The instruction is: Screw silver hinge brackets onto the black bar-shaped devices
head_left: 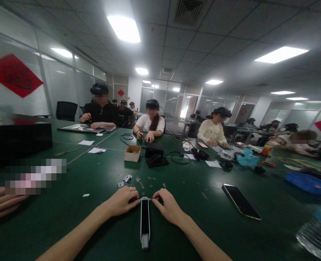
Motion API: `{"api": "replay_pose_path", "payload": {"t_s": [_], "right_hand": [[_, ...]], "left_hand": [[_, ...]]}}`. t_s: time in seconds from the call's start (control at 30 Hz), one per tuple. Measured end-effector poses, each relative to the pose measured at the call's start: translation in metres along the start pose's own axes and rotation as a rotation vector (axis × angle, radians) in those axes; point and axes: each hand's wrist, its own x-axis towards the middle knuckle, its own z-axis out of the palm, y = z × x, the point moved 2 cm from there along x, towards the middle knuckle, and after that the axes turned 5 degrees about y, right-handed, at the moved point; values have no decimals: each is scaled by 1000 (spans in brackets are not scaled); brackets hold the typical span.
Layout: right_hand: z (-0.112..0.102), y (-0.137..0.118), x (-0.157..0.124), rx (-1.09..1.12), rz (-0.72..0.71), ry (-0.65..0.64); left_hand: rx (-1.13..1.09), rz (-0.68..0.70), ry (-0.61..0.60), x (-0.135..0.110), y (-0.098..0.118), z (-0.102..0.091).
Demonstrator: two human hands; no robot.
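Observation:
A long, narrow device [145, 219] with a dark face and a pale grey frame lies on the green table in front of me, its grey block end toward me. At its far end, a small grey crosspiece [149, 199] sticks out on both sides. My left hand [123, 200] is closed at the left side, its fingertips pinching that crosspiece. From the right, my right hand [169, 206] pinches the other end of it between thumb and finger. Just beyond my hands lie small metal brackets [127, 178] and several loose small parts [138, 179].
A phone [242, 201] lies to the right, with a water bottle [319, 228] and blue tray [309, 183] farther over. Ahead stand a small box [132, 153] and a black device [154, 149]. Another person's hand [2, 203] rests at left; several people sit across.

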Motion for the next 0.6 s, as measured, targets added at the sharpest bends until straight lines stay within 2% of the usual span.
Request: {"api": "replay_pose_path", "payload": {"t_s": [0.6], "right_hand": [[-3,-4,0,-1,-4,-47]], "left_hand": [[12,1,12,-1,-1,2]]}}
